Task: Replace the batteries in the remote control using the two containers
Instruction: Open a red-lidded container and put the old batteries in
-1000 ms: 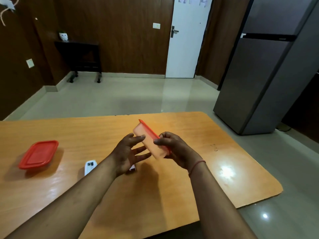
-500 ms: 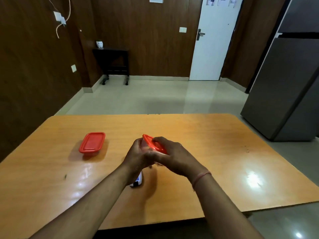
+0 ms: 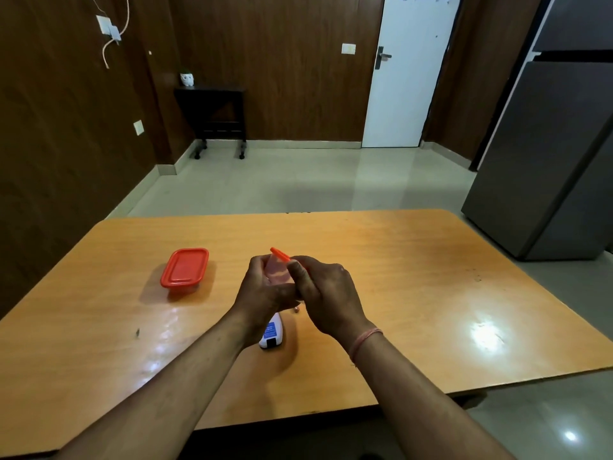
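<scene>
So both hands are meeting over the middle of the glossy orange-brown wooden tabletop (image 3: 414, 277), with the left hand (image 3: 262, 293) and right hand (image 3: 326, 293) each keeping a closed grip on a small translucent plastic container with a red lid (image 3: 278, 268), which is tilting up on its edge. Right under the wrists, the white remote control with a blue label (image 3: 272, 333) is lying flat, while a second rectangular container with a red lid (image 3: 184, 267) is sitting closed well off to the left.

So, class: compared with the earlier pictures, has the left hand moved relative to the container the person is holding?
Yes. The left hand has closed in from beside the held container onto its clear body.
</scene>
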